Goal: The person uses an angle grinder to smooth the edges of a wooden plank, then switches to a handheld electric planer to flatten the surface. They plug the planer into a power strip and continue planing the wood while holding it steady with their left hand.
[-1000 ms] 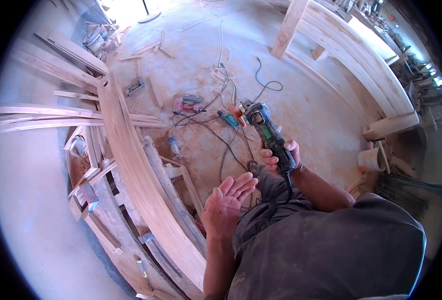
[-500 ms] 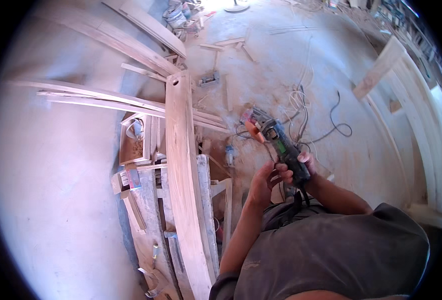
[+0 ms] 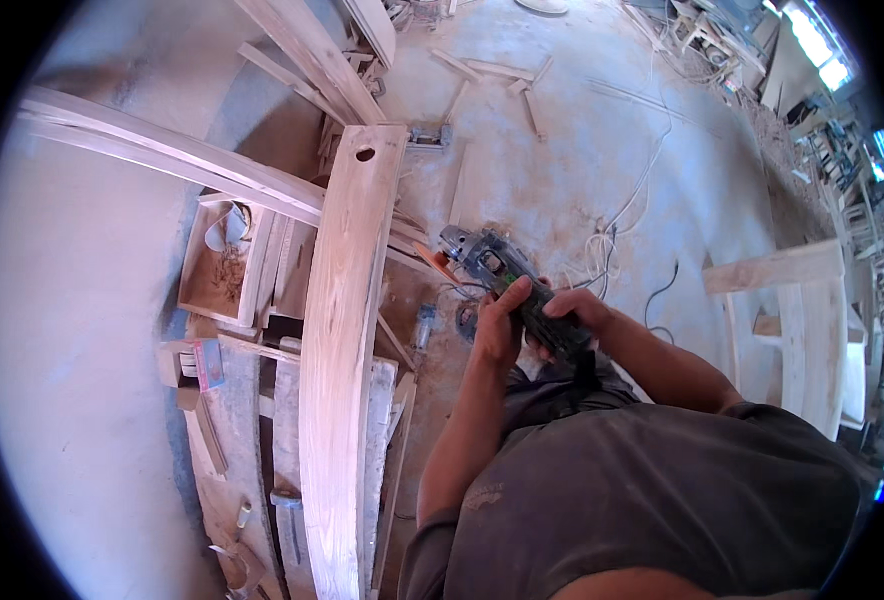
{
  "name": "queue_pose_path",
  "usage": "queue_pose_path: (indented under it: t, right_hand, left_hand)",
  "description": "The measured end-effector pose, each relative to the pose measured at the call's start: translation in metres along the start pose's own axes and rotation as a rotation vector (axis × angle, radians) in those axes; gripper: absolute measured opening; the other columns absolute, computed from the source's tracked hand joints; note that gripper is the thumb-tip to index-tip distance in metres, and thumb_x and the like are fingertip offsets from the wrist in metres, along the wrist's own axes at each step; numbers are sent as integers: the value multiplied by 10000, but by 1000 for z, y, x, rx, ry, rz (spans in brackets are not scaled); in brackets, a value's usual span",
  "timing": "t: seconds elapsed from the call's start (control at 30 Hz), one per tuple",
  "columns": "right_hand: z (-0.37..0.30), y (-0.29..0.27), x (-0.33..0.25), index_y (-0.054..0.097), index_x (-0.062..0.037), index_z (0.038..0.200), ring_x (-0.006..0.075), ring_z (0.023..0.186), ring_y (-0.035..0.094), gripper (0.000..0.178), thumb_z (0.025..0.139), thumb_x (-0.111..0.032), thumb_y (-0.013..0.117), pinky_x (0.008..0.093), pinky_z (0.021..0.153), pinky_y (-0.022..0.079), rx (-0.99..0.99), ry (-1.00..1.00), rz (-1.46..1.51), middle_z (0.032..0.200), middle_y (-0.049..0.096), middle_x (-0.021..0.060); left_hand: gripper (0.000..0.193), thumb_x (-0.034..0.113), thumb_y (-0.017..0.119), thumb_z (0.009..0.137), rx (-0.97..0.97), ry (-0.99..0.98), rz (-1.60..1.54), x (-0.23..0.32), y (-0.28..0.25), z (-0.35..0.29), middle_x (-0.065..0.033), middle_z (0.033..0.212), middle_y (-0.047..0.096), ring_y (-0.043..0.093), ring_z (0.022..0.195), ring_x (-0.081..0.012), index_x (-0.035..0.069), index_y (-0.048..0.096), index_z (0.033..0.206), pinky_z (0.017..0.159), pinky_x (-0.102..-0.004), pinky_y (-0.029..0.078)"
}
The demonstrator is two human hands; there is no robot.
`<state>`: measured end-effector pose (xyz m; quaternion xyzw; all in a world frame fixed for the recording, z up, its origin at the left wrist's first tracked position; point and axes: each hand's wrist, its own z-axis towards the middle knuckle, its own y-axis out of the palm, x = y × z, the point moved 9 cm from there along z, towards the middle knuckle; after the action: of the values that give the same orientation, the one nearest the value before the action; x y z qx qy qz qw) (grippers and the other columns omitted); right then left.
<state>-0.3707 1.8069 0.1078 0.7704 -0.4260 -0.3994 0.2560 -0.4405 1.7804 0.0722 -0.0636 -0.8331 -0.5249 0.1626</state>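
Note:
An angle grinder (image 3: pixel 537 310) with a dark body and an orange disc (image 3: pixel 438 263), seen nearly edge-on, is held in front of my waist. Its metal head points up and to the left, toward the plank. My left hand (image 3: pixel 500 325) grips the body from the left, thumb laid along the top. From the other side my right hand (image 3: pixel 584 312) closes round the rear part. To the left, apart from the grinder, a long wooden plank (image 3: pixel 347 300) with an oval hole near its far end lies across the workbench.
Under the plank stands a worn workbench (image 3: pixel 282 430), with a hammer-like tool (image 3: pixel 287 498) on it. A wooden box (image 3: pixel 202 265) of shavings sits beyond. Long strips (image 3: pixel 182 150) cross at left. Cords (image 3: pixel 602 250) trail over the floor, and a wooden frame (image 3: pixel 782 270) stands at right.
My left hand has closed round the grinder's body with its thumb on top; before, its fingers were at the side. The grinder's head has swung left, and the whole view has shifted.

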Motion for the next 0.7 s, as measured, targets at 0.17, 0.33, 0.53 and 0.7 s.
queue_pose_path:
  t: [0.17,0.33,0.53,0.7]
  right_hand:
    - [28,-5,-83,606,7,1153,220,750,677,483,701,-44,769,346,660,558,394,-20,-671,925,685,111]
    - [56,-18,-154,577,-2,1204,246,732,683,504,719,-17,716,378,644,568,418,7,-601,921,664,126]
    - [118,-54,-254,581,-12,1200,237,717,680,519,696,-20,703,363,657,570,271,50,-585,928,664,126]
    - [209,-106,-346,616,-8,1174,228,719,676,501,683,-37,713,359,660,556,199,145,-732,905,677,108]
  left_hand:
    - [292,195,756,899,177,96,116,48,5,55,-72,976,703,678,842,-189,-19,665,1076,759,-330,556]
    - [227,154,740,917,267,124,118,81,26,120,-62,927,686,674,792,-187,3,659,1066,705,-342,560]
    - [216,179,761,897,345,189,3,127,37,226,-70,887,687,670,751,-199,7,678,996,671,-349,549]
    - [251,225,778,854,614,266,23,172,17,332,-55,846,672,651,699,-189,25,674,965,635,-356,539]
